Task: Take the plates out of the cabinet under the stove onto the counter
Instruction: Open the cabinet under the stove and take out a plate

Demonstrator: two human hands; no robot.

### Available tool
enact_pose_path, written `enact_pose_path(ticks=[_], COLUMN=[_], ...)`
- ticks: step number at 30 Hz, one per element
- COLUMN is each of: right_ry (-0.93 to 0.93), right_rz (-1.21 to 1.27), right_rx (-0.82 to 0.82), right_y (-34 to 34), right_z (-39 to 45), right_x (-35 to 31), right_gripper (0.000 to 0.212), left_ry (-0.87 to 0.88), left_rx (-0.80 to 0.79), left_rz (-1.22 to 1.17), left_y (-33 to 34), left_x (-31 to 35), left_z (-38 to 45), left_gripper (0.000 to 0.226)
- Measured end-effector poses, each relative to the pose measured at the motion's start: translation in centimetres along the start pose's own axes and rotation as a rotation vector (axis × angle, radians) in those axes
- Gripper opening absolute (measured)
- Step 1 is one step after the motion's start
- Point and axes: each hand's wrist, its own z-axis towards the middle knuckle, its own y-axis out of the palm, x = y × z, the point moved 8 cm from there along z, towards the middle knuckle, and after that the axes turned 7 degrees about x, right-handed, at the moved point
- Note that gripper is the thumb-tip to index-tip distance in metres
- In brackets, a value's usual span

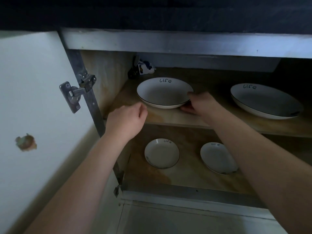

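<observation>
On the upper shelf [168, 118] of the open cabinet sits a white plate [162, 93] marked "Life". My right hand [200, 103] grips its right rim, thumb on top and fingers underneath. My left hand [128, 119] hovers just left of that plate, fingers curled and apart, holding nothing. A larger white plate [265, 102] lies at the right of the same shelf. Two smaller white plates, one on the left [161, 153] and one on the right [217, 157], rest on the lower shelf.
The white cabinet door [33, 98] stands open on the left, with its metal hinge [76, 93] sticking out. A dark object and a small white-and-blue packet [143, 66] sit at the back left of the upper shelf. The dark counter edge [168, 14] runs overhead.
</observation>
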Motion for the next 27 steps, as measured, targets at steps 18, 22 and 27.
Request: enact_pose_path(ticks=[18, 22, 27], right_ry=[-0.068, -0.091, -0.115], right_rz=[-0.038, -0.015, -0.050], right_rx=[-0.064, -0.090, -0.117], right_y=[-2.9, -4.2, -5.2], right_z=[-2.3, -4.0, -4.7], right_x=[1.2, 1.2, 1.5], right_gripper=[0.036, 0.022, 0.025], left_ry=[-0.851, -0.889, -0.877], left_rx=[-0.140, -0.228, -0.254], left_rz=[-1.410, -1.576, -1.596], left_y=[2.0, 2.1, 1.8], left_x=[-2.1, -2.0, -1.4], left_z=[0.2, -1.0, -2.3], left_gripper=[0.052, 0.051, 0.044])
